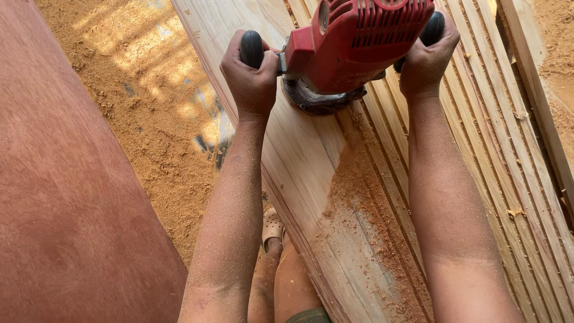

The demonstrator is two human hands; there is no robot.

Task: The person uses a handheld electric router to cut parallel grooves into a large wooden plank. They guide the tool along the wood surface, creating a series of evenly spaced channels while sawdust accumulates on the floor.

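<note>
Between hands, red router (pixel 353 48) on plank (pixel 299 161); left hand (pixel 251 78), right hand (pixel 426 60) clamped on knobs; grooves run lengthwise, away from body.

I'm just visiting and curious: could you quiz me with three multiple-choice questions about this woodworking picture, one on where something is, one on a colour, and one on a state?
1. Where does the loose sawdust on the plank lie?
A. in a trail on the near side of the tool
B. only on the far end
C. nowhere on the plank

2. What colour is the power tool's housing?
A. blue
B. red
C. yellow

3. How are the hands placed?
A. both resting flat on the wood
B. one holding, one hanging free
C. each closed around a black knob

Answers:
1 A, the sawdust spreads from the tool toward the person over the wooden plank.
2 B, the power tool has a red body.
3 C, the left hand and right hand each wrap a black side knob.
</note>
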